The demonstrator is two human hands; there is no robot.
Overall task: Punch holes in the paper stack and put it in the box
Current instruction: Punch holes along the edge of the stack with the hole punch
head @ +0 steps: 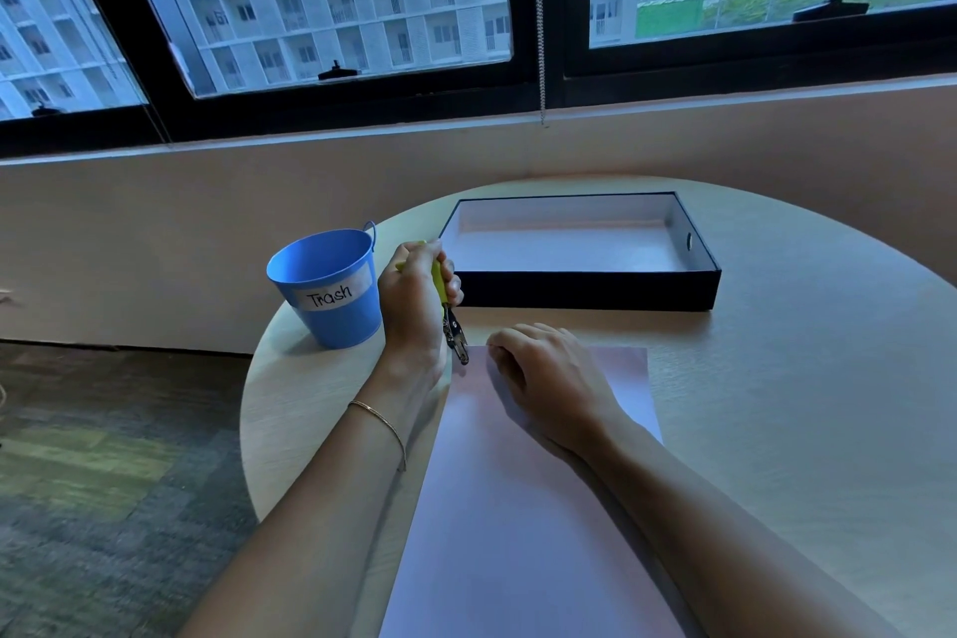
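Note:
A pale lilac paper stack lies flat on the round table, running from the near edge toward the middle. My left hand grips a hand-held hole punch with yellow-green handles; its metal jaws sit at the stack's far left corner. My right hand rests palm down on the far end of the stack, fingers curled at the edge. Behind the stack stands an open black box with a white inside and nothing in it.
A blue bucket labelled "Trash" stands at the table's left edge, close to my left hand. The round wooden table ends at a wall under a window. Carpeted floor lies to the left.

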